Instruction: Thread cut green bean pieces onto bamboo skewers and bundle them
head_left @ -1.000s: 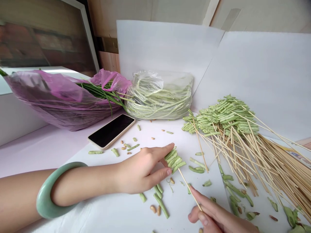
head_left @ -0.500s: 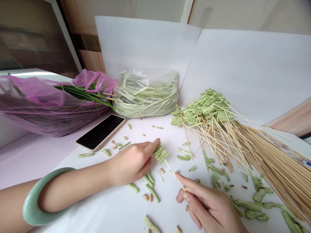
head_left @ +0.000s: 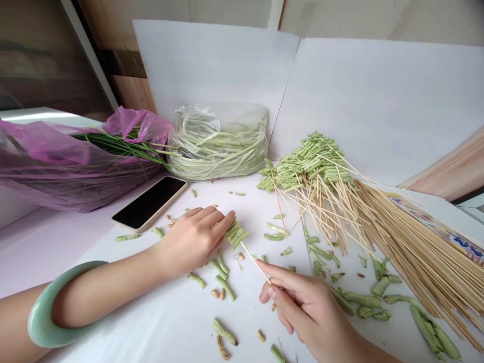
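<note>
My right hand [head_left: 302,297] pinches the lower part of a thin wooden skewer [head_left: 254,261] between thumb and fingers. Short cut pieces of green long bean [head_left: 236,233] sit side by side across the skewer's upper end. At that end, my left hand [head_left: 200,234] is closed, its index finger against the bean pieces; its thumb is hidden behind the hand. A pale green bangle [head_left: 41,317] circles my left forearm. Loose bean pieces [head_left: 225,287] and a few tan seeds [head_left: 215,293] lie on the white surface below the hands.
Filled bean skewers [head_left: 313,161] are piled at back right, beside a long bundle of bare skewers [head_left: 419,242]. A clear bag of long beans [head_left: 223,151], a purple bag [head_left: 56,171] of green stalks and a phone [head_left: 149,204] stand behind. Bean scraps [head_left: 363,305] lie right.
The whole view has shifted slightly, so things appear further left. My left hand's back fingers have lifted and fanned a little beside the skewer tip. My right hand keeps its pinch on the skewer.
</note>
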### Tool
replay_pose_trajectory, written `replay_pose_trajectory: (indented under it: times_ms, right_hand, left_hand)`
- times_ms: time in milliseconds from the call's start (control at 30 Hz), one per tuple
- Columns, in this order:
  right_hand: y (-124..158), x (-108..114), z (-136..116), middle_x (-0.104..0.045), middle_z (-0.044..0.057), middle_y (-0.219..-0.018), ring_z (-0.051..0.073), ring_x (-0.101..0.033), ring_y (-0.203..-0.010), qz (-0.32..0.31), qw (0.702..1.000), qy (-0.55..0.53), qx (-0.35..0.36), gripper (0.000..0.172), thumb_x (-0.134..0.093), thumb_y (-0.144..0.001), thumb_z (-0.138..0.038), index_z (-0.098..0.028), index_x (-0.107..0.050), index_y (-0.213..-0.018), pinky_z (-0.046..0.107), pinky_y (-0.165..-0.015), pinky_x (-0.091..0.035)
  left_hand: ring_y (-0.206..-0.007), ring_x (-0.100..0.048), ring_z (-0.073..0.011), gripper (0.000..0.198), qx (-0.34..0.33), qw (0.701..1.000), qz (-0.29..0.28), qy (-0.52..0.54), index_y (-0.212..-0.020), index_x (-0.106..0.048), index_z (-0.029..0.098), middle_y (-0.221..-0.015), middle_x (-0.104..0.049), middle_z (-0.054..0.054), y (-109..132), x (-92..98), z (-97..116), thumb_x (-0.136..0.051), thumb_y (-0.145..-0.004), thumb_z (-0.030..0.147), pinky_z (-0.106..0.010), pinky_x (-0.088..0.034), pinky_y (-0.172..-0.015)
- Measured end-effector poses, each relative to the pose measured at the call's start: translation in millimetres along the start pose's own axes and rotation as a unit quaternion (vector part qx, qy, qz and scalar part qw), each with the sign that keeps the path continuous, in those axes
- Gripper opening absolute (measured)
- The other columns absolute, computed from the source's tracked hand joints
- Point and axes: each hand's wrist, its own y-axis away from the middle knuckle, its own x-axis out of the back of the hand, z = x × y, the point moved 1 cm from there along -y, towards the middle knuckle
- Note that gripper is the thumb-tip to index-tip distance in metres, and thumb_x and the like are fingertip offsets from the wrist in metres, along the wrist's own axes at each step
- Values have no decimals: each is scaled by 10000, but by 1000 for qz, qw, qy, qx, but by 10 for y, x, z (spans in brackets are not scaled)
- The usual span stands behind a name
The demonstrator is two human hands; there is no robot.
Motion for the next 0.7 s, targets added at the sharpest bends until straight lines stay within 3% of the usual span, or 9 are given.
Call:
replay_pose_trajectory:
  times_ms: [133,333,567,700]
  right_hand:
    - [1,-8,-5,-600,36,-762,54,-369,-474,-4,1000,-10,-23,466,-402,-949,-343,-165,-501,-1368,193,-428,-336]
    - [-19,-14,-18,-597,44,-788,56,-366,-472,-5,999,-23,-38,490,-413,-935,-367,-177,-489,-1380,194,-393,-303]
    - [-40,-17,-34,-600,44,-794,52,-373,-466,-3,998,-41,-51,492,-441,-924,-398,-187,-510,-1363,185,-378,-296]
    - [-32,-21,-30,-598,43,-774,54,-364,-464,6,997,-52,-55,500,-452,-921,-399,-179,-505,-1367,176,-365,-285]
  left_hand:
    - [-747,-587,-237,281,-9,999,17,-42,-1106,-612,101,-810,-614,-99,-4,-6,3,-443,-882,117,-364,-481,-644]
    - [-1060,-545,-322,251,-1,999,35,-2,-1098,-630,127,-1057,-623,-156,-19,-31,-3,-519,-873,143,-476,-472,-838]
    - [-1155,-522,-323,260,1,998,53,42,-1120,-624,143,-1191,-619,-165,-25,-82,-14,-537,-875,130,-500,-461,-910]
    - [-1187,-487,-296,294,53,988,73,124,-1150,-613,156,-1212,-609,-147,-11,-143,-52,-527,-872,111,-495,-455,-948]
